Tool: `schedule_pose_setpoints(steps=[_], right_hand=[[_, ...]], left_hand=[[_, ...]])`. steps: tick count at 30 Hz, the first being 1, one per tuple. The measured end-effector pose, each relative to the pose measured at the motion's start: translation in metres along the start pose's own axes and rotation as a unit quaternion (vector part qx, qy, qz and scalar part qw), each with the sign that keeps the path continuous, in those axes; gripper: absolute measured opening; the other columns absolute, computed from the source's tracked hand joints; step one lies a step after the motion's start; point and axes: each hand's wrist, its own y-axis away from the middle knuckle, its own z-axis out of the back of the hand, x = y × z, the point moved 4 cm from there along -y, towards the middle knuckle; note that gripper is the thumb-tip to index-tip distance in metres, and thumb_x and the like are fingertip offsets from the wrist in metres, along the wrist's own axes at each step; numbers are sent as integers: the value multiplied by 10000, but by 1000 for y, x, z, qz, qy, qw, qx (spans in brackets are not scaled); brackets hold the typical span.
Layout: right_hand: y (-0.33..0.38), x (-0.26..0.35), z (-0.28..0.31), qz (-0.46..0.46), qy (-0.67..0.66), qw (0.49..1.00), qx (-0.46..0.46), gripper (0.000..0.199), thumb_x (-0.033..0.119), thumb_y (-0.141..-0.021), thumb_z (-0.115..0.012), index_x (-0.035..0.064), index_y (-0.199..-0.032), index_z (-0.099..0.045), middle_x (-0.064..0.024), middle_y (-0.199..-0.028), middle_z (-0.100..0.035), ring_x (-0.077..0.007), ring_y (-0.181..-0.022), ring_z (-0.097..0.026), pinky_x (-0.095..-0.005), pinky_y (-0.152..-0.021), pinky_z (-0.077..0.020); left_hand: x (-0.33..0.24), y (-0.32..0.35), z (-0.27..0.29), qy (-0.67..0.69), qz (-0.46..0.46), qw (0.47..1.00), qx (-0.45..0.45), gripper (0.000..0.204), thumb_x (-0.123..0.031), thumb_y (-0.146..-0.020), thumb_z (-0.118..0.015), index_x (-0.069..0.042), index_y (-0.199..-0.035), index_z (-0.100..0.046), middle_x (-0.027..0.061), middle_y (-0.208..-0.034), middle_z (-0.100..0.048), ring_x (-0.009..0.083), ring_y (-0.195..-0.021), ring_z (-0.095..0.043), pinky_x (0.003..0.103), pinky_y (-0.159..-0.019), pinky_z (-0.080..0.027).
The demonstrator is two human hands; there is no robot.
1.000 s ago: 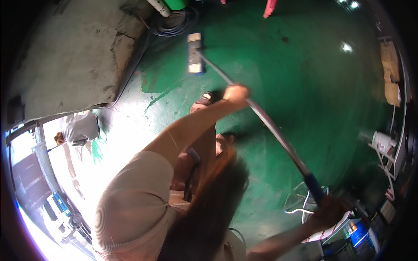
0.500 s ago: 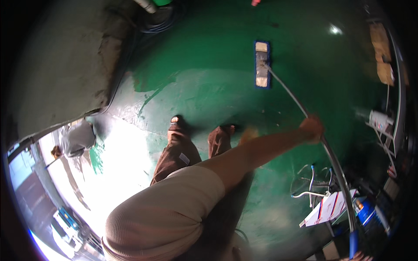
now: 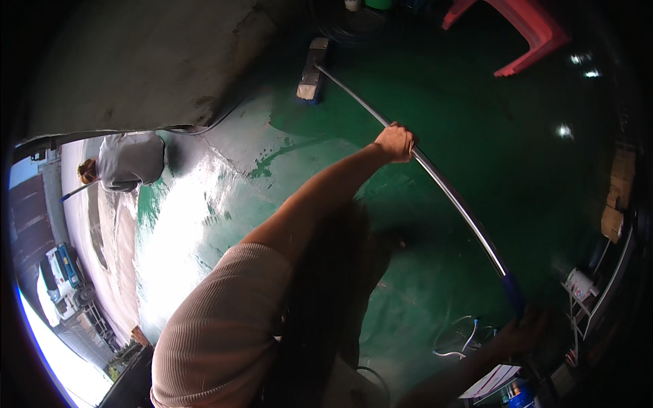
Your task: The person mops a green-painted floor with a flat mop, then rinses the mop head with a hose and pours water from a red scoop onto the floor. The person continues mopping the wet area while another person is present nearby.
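Note:
A flat mop with a metal pole [image 3: 449, 192] runs slantwise across the picture. Its flat head [image 3: 314, 68], pale with blue fringe, rests on the green floor at the upper middle. My left hand [image 3: 396, 142] is wrapped round the pole partway up, the bare forearm stretched out from a ribbed sleeve. Down at the lower right, my right hand [image 3: 529, 331] is closed on the blue grip [image 3: 513, 295] at the pole's end, in deep shadow. The wet-looking green floor [image 3: 326, 170] has a pale patch and dark streaks.
A grey wall [image 3: 149, 68] fills the upper left. Another person [image 3: 130, 161] in grey is beyond its lower edge, near a parked truck [image 3: 64, 275]. A red plastic stool [image 3: 530, 41] is at the upper right. Cardboard [image 3: 615, 197] and a white bucket [image 3: 580, 285] stand at the right.
The mop head has swung left and farther away, toward the wall. My left hand has moved left and up with the pole. The view has turned, bringing the red stool into sight.

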Motion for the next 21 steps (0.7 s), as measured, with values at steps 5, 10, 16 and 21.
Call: schedule_pose_setpoints(steps=[5, 10, 16, 21], right_hand=[[-107, 99, -12, 35, -110, 993, -33, 566, 463, -873, -459, -35, -1138, -504, -197, -1107, -534, -281, -997, -552, -414, -907, -426], [-158, 141, -1, 142, -204, 968, -27, 511, 341, -869, -535, -56, -1177, -441, -168, -1082, -503, -229, -843, -579, -305, -712, -502], [-160, 163, -24, -42, -599, 792, 113, 247, 192, -894, -471, -49, -953, -471, -105, -838, -502, -136, -639, -521, -258, -547, -451], [-178, 163, -2, 17, -458, 888, 23, 118, 113, -847, -548, 24, -925, -548, -78, -884, -551, -185, -777, -556, -292, -677, -476]], left_hand=[[102, 29, 52, 70, 87, 983, -142, 130, -191, -618, -549, -109, -692, -619, 131, -738, -603, 276, -793, -577, 349, -796, -428], [137, 103, 79, 90, 128, 968, -194, 86, -139, -608, -495, -96, -623, -568, 102, -668, -578, 264, -764, -562, 363, -739, -415], [152, 194, 61, 94, 210, 944, -235, 68, -161, -590, -549, -108, -623, -574, 50, -658, -574, 239, -733, -555, 366, -705, -407], [144, 161, 71, 89, 240, 924, -285, 66, -171, -539, -627, -137, -586, -595, 16, -624, -575, 219, -698, -552, 346, -703, -395]])
